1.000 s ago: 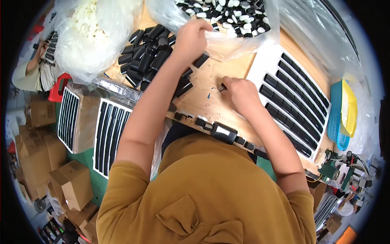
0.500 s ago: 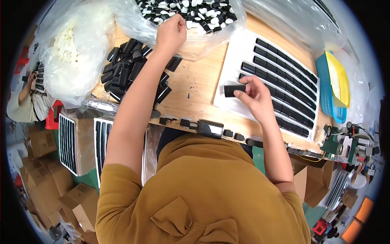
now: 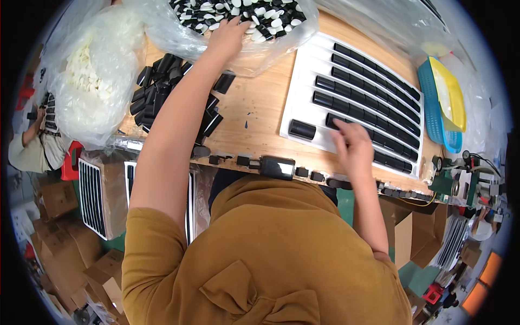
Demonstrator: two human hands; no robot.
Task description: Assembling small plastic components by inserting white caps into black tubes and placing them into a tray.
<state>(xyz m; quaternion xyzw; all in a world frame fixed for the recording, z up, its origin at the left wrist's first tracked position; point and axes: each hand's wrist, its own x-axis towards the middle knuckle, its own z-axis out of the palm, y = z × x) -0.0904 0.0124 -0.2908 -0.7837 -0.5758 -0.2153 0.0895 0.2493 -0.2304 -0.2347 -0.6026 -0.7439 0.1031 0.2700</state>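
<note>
My left hand point(image 3: 227, 39) reaches over the near edge of a clear plastic bag point(image 3: 281, 50) full of small black and white pieces point(image 3: 260, 16). Its fingers are apart and rest among those pieces; nothing shows in its grip. My right hand point(image 3: 355, 145) is over a white tray point(image 3: 303, 70) laid with rows of short black cylinders point(image 3: 368, 103). The fingertips are by the left end of one row, thumb apart, and no piece is visible in them. A single black cylinder point(image 3: 301, 129) lies on the tray's near left corner, apart from the rows.
A heap of black cylinders point(image 3: 157, 97) lies left of my left forearm. Beyond it stands a clear bag of cream-coloured pieces point(image 3: 86, 70). Blue and yellow baskets point(image 3: 447, 97) are at the right. Small black parts and a dark shiny block point(image 3: 277, 168) line the table's front edge.
The black cylinder that my right hand held now lies on the tray, and that hand has moved right and nearer. My left hand has opened its fingers among the bagged pieces.
</note>
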